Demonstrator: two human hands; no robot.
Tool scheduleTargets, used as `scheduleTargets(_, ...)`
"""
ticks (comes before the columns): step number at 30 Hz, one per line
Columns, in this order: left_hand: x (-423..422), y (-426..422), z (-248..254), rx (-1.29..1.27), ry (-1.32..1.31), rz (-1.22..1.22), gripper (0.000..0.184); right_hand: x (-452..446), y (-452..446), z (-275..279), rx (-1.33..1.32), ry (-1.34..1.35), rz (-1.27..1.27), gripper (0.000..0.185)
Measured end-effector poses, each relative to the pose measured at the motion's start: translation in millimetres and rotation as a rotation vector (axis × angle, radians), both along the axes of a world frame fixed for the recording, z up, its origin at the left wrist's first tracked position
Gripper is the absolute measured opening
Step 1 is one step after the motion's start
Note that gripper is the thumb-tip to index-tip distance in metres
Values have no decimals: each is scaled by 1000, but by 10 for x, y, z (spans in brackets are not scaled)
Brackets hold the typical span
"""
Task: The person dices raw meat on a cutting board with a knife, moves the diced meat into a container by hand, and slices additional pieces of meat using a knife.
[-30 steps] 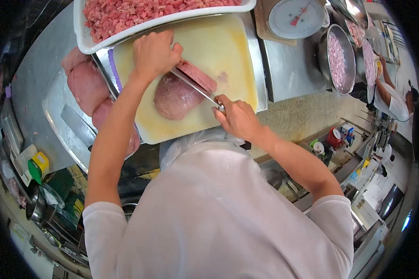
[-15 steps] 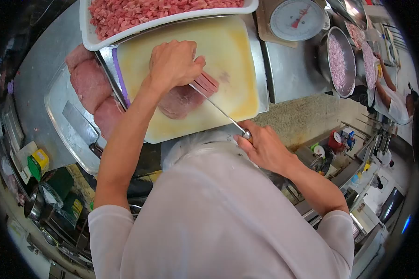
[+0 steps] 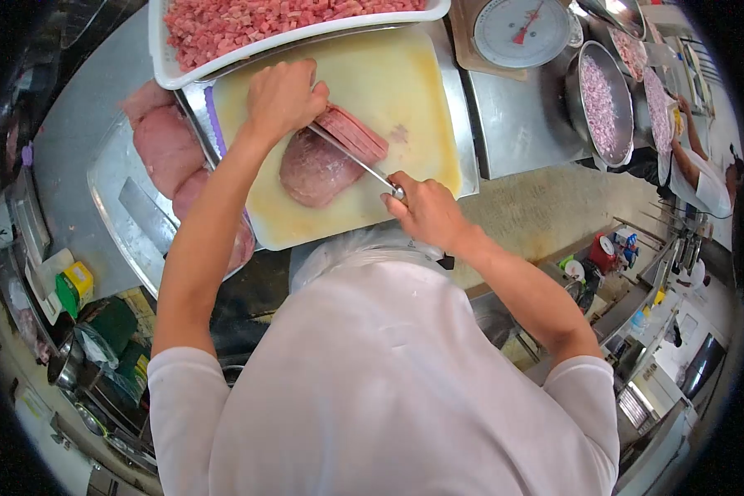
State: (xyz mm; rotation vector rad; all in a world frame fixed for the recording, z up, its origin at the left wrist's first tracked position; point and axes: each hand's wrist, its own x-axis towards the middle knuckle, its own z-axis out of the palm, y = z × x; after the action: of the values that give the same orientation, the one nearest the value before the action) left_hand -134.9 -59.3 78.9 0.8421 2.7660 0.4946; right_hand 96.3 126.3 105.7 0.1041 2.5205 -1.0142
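Observation:
A slab of raw pink meat (image 3: pixel 318 175) lies on the yellowed white cutting board (image 3: pixel 380 74), with several cut slices (image 3: pixel 353 132) along its right side. My right hand (image 3: pixel 424 211) is closed around the handle of a knife (image 3: pixel 351 155). Its blade lies diagonally between the slices and the larger part. My left hand (image 3: pixel 285 95) is curled over the far end of the meat, beside the blade's tip; its fingertips are hidden under it.
Diced meat fills a white basket (image 3: pixel 174 73) behind the board. At left, a metal tray (image 3: pixel 112 223) bears large meat pieces (image 3: pixel 167 147) and a cleaver (image 3: pixel 140 211). A dial scale (image 3: pixel 521 31) and bowls of chopped pink pieces (image 3: pixel 599 107) stand at right. A co-worker (image 3: pixel 707 178) is beyond.
My right hand has pushed the knife forward and left, deeper along the meat. My left hand has shifted up and left, exposing more of the slab.

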Motion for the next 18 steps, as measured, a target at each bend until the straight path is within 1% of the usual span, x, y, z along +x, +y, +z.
scheduleTargets(3,16,17,32,66,40,-37,32,39,31,362,-63,-53,-57,30)
scheduleTargets(6,268,111,508,64,-21,-36,35,295,75,658,-119,-95,-106,32)
scheduleTargets(9,375,137,428,-16,-39,-108,36,344,92,781,-58,-211,-80,32)
scheduleTargets(12,336,149,411,28,-115,-36,37,290,104,760,-39,-216,-83,32)
scheduleTargets(15,227,93,319,32,-114,-28,35,155,22,867,-20,-141,-12,31)
scheduleTargets(18,90,-41,117,69,-102,-32,32,83,-40,609,-8,-117,44,29)
